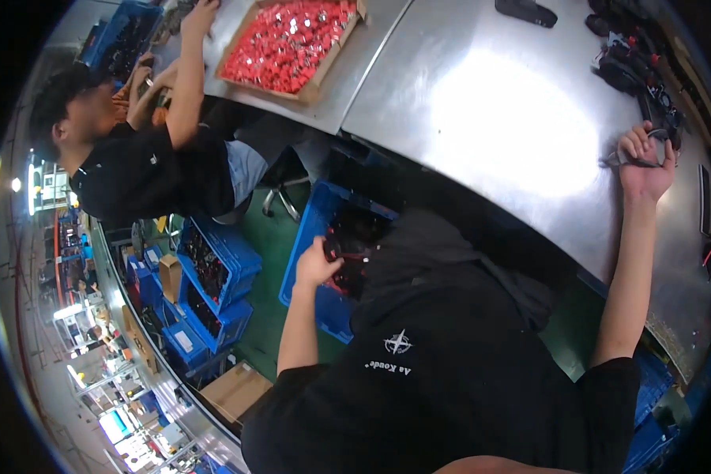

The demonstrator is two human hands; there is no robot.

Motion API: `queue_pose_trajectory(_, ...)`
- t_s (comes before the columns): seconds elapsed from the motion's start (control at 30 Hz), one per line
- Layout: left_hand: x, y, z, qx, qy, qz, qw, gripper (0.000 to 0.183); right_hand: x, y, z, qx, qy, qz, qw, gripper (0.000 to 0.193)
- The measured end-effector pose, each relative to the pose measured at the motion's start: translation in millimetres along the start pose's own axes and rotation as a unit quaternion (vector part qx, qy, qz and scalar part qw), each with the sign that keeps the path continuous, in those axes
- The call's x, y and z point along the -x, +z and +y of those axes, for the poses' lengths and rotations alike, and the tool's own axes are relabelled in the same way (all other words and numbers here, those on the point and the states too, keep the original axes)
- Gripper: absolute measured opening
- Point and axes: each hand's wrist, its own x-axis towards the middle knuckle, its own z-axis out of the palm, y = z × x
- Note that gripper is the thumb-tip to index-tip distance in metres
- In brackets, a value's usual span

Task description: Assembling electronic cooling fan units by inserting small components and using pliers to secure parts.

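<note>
A broad, silvery sheet-metal worktable (pixel 482 103) stretches from 12 to 3 o'clock. At 10 o'clock sits a black-shirted co-worker (pixel 126 178), arms raised toward the table. Two stacked blue plastic crates (pixel 243 272) filled with dark parts stand between 8 and 9 o'clock. Just off centre toward 9 o'clock is a single blue plastic crate (pixel 310 225), dark and red pieces inside. A shallow brown cardboard tray (pixel 336 65) heaped with small glossy red parts (pixel 292 43) lies at 11 o'clock. A cluster of black parts (pixel 628 73) occupies 2 o'clock. The person's left hand (pixel 316 265) grips a chunky black part (pixel 336 247) over the single crate. Toward half past two, the right hand (pixel 646 180) has half-curled fingers around a thin dark piece (pixel 646 163); how firmly, I cannot tell.
</note>
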Motion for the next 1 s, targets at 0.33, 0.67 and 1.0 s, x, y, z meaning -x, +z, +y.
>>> queue_pose_trajectory(0.33,-126,-194,231,0.108,0.418,0.17,0.886,0.036,-3,5,14,0.018,-0.056,0.034,0.998,0.049)
queue_pose_trajectory(0.67,-532,-351,279,-0.14,0.202,0.4,0.883,0.04,-15,19,29,0.344,-0.283,0.054,0.894,0.109)
queue_pose_trajectory(1.0,-617,-330,339,-0.254,0.249,0.521,0.776,0.027,-3,31,18,0.411,-0.251,0.077,0.873,0.14)
